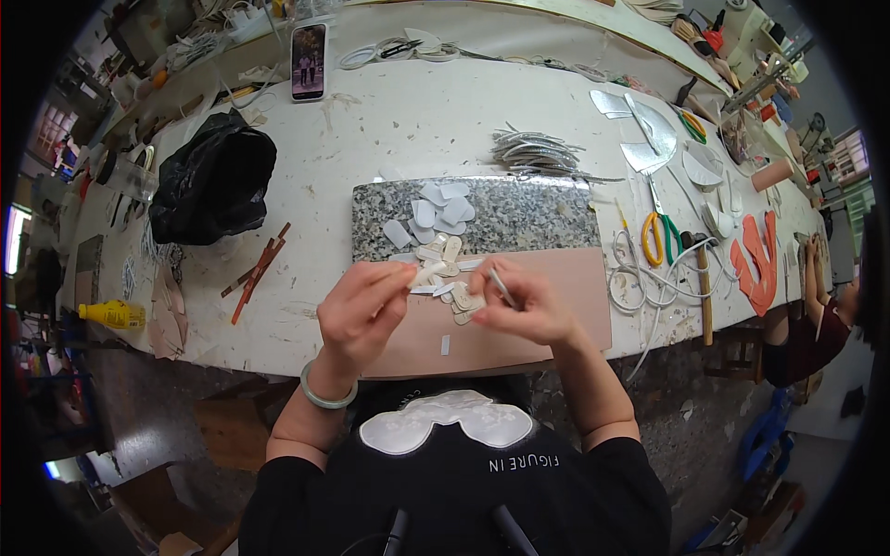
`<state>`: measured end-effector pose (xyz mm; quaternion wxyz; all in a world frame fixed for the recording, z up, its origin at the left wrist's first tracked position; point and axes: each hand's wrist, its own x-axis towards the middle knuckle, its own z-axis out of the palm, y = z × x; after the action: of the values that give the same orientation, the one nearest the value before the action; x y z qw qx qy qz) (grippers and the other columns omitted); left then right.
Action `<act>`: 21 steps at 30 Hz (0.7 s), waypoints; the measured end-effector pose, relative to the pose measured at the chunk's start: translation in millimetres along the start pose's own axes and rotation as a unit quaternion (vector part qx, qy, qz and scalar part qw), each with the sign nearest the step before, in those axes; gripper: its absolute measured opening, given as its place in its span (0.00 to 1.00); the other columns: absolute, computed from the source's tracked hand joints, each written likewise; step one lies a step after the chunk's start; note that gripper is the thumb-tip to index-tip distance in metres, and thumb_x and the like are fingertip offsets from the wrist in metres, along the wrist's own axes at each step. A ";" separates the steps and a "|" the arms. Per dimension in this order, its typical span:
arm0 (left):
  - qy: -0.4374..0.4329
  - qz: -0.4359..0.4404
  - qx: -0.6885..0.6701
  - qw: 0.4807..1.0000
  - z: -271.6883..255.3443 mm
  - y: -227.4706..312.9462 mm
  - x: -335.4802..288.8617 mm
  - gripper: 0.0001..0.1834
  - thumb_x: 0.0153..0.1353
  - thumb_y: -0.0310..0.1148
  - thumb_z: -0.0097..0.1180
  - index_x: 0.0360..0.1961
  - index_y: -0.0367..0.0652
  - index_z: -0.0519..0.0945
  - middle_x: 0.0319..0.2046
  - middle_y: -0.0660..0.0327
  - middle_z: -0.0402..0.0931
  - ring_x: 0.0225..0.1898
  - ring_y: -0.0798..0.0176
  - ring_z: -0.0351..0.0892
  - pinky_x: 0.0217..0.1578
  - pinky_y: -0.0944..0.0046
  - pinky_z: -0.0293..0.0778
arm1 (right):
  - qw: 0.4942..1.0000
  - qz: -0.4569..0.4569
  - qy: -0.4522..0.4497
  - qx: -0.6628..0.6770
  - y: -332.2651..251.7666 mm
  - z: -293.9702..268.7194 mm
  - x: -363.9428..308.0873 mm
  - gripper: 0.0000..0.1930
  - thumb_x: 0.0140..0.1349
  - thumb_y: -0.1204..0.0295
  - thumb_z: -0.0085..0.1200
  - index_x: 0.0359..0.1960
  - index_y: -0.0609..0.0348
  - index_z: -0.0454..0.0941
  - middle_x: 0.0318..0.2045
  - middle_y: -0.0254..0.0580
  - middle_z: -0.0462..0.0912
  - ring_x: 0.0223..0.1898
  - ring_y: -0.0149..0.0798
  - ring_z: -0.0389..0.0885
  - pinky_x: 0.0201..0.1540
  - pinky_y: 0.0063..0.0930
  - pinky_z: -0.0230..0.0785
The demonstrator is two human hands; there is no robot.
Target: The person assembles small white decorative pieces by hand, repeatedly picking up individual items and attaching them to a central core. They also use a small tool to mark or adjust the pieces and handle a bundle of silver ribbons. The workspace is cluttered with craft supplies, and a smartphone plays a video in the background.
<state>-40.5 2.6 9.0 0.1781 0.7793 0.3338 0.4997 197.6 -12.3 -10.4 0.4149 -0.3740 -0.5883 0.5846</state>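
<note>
"What was the person wearing?"
"A black T-shirt [445, 496] with short sleeves [626, 473] that ended near the elbows."
"Did it have markings?"
"A large, whitish print [399, 433] spread across the front, its two rounded lobes joined in the middle. Small white lettering [524, 463] sat beside it."
"And jewellery?"
"A smooth, pale green bangle [329, 398] circled the left wrist [334, 371]."
"Anything else?"
"Two narrow, dark strips [397, 531] showed low over the shirt; I couldn't tell their kind."

Cut pieces [424, 213] on slab [538, 221], bag [199, 190] left.
</note>
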 end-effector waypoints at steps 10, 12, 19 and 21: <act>-0.062 0.186 0.072 0.978 -9.6 0.0 7.3 0.20 0.38 0.16 0.63 0.39 0.36 0.83 0.32 0.57 0.77 0.32 0.57 0.78 0.30 0.64 0.76 | 0.923 -0.225 0.181 -0.254 -35.5 39.0 -12.1 0.15 0.52 0.79 0.65 0.44 0.61 0.82 0.31 0.41 0.79 0.26 0.29 0.78 0.25 0.20 0.71; -0.069 0.203 0.078 0.974 -11.3 -0.2 9.7 0.20 0.38 0.16 0.64 0.39 0.36 0.83 0.32 0.58 0.77 0.32 0.58 0.78 0.30 0.65 0.76 | 0.908 -0.249 0.191 -0.277 -33.2 41.8 -10.2 0.16 0.52 0.78 0.65 0.45 0.61 0.82 0.32 0.41 0.79 0.26 0.29 0.78 0.25 0.21 0.71; -0.048 0.261 0.107 0.958 -7.7 -4.9 16.4 0.20 0.39 0.23 0.64 0.39 0.38 0.84 0.32 0.61 0.77 0.31 0.62 0.77 0.28 0.65 0.74 | 0.937 -0.186 0.177 -0.238 -32.6 43.4 -12.2 0.16 0.53 0.76 0.65 0.45 0.63 0.81 0.32 0.42 0.81 0.25 0.29 0.78 0.25 0.20 0.71; -0.052 0.269 0.116 0.955 -8.2 -4.2 18.6 0.19 0.39 0.24 0.64 0.38 0.38 0.84 0.32 0.61 0.77 0.32 0.62 0.77 0.28 0.65 0.74 | 0.964 -0.149 0.164 -0.148 -29.7 44.5 -13.0 0.16 0.54 0.76 0.65 0.45 0.64 0.80 0.31 0.42 0.81 0.25 0.27 0.77 0.26 0.19 0.69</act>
<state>-44.2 18.1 22.3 -0.0372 0.8806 0.1577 0.4454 162.6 -42.2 19.8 0.5284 -0.4301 -0.6411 0.3532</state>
